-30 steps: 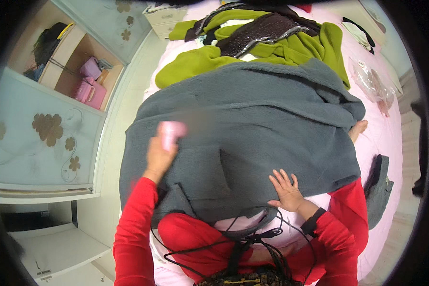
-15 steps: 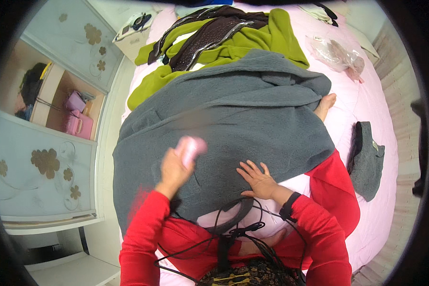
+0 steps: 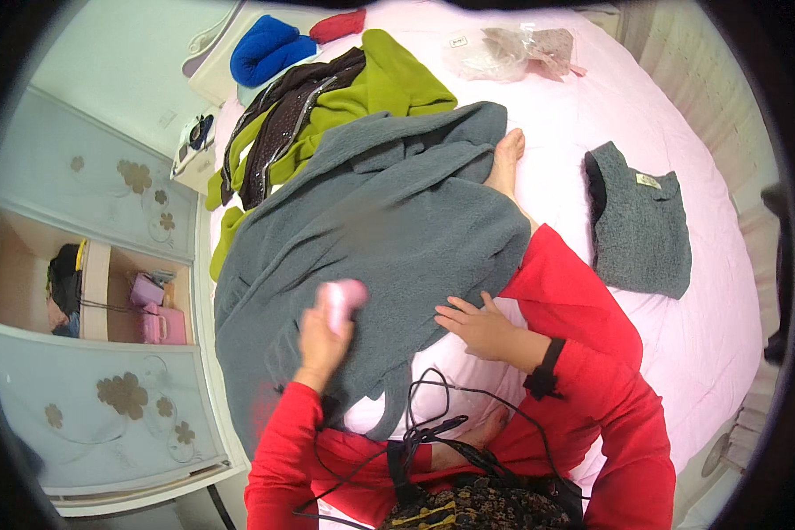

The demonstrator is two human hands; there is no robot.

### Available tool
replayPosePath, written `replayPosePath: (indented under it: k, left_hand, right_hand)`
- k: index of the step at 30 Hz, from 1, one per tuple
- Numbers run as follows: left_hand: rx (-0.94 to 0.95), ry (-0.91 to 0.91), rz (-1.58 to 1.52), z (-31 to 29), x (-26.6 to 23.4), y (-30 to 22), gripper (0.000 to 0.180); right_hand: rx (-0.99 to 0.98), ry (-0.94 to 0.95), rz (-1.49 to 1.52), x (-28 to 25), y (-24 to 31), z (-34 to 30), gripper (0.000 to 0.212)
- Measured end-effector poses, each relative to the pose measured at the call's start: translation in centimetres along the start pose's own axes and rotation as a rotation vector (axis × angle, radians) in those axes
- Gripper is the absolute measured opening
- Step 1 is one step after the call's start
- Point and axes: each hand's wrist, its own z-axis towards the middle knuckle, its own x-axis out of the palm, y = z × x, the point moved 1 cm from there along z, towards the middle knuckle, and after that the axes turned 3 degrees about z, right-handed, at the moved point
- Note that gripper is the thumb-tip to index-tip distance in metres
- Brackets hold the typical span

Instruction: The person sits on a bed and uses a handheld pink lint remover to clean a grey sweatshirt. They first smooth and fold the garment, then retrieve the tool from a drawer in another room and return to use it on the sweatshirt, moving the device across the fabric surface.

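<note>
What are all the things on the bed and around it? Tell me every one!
Large garment: one, dark grey, spread over the lap, mid-bed.
Small device: one, pink, on the grey garment.
Folded sweater: one, grey, right side of the bed.
Garment: one, olive green, top of the bed.
Scarf: one, dark brown, on the green garment.
Rolled cloth: one, blue, top left.
Plastic bag: one, clear, top of the bed.
Bed sheet: one, pink.
Boxes: pink, in the open shelf on the left.
Cables: black, at the chest.
Bare foot: one, beside the grey garment.
Left hand: grips the pink device.
Right hand: flat, at the garment's edge.
</note>
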Motion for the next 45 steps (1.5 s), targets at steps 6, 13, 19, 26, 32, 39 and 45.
replayPosePath:
  k: [6, 13, 19, 26, 32, 39, 45]
  left_hand:
    - [0.288, 0.276, 0.178, 0.0, 1.6, -3.5, 0.06]
    - [-0.305, 0.081, 0.231, 4.3, -0.6, 1.7, 0.084]
    - [0.576, 0.396, 0.171, -1.1, 3.1, -6.9, 0.063]
    - [-0.238, 0.052, 0.226, 7.0, 0.8, -1.6, 0.073]
    - [0.39, 0.419, 0.114, -0.5, 3.6, -6.9, 0.073]
    - [-0.353, 0.017, 0.152, 6.3, 0.8, 0.5, 0.077]
    - [0.25, 0.417, -0.09, -2.4, 2.8, -6.6, 0.072]
  right_hand:
    - [-0.011, -0.034, 0.035, 2.1, -1.4, 1.0, 0.058]
    - [0.022, -0.06, -0.036, 2.4, -0.5, 1.3, 0.039]
    - [0.043, 0.018, -0.066, 3.2, -0.4, 1.0, 0.041]
    - [0.035, 0.087, -0.032, 2.1, -0.4, 1.1, 0.045]
    - [0.024, 0.086, -0.039, 2.5, -0.5, 1.1, 0.045]
    - [0.019, 0.078, -0.045, 2.3, -0.5, 1.0, 0.043]
    - [0.055, 0.084, 0.012, 2.3, -0.4, 1.0, 0.049]
